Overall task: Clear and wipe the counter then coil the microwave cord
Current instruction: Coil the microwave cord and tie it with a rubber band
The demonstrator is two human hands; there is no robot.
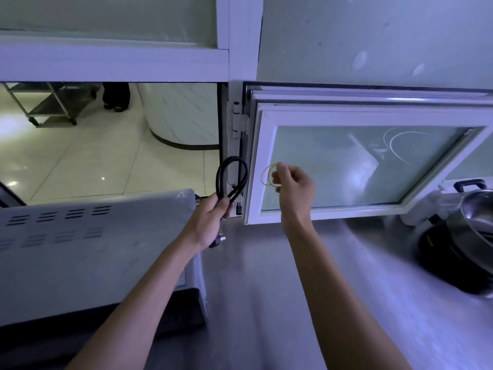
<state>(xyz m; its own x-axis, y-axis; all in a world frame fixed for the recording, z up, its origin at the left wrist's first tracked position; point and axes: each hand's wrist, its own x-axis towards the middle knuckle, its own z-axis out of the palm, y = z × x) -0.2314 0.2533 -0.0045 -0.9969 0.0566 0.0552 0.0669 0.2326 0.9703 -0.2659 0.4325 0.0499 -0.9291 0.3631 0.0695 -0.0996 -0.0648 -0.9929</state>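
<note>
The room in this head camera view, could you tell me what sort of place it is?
Probably a commercial kitchen. A steel counter carries a microwave and a metal pot, and a serving hatch opens onto a tiled room with a steel trolley.

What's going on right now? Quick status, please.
Left hand grips the looped black cord above the microwave. Right hand pinches a yellow rubber band. Cord not yet tied. Nothing between them.

Black cord folded, steel desk bare

The black microwave cord stands as an upright loop above the grey desk, its plug hanging below beside the microwave.
</note>
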